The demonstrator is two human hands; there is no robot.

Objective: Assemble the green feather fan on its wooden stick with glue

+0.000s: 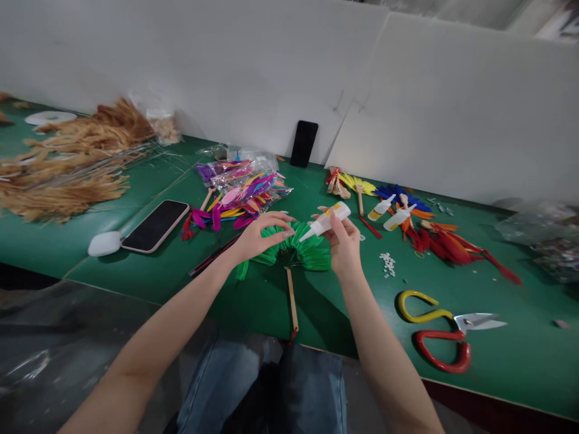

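Note:
My right hand (344, 244) grips a small white glue bottle (332, 218) with a yellow label, its pointed nozzle tilted down to the left over a green feather fan (312, 256). The fan lies on the table, its wooden handle (292, 298) toward me and a red cord at the handle's end. My left hand (262, 232) is over the fan's left side, fingers stretched out and thumb apart from them, with green feathers showing between. Whether its fingertips touch the feathers is unclear. Two more glue bottles (381, 208) lie to the right.
Red-and-yellow-handled scissors (452, 325) and small white beads (387, 265) lie at right, below red feather pieces (452, 244). Bagged colourful feathers (253, 181) lie behind my left hand. A phone (156, 226) and white case (105, 243) lie left. Another phone (304, 143) leans on the white board.

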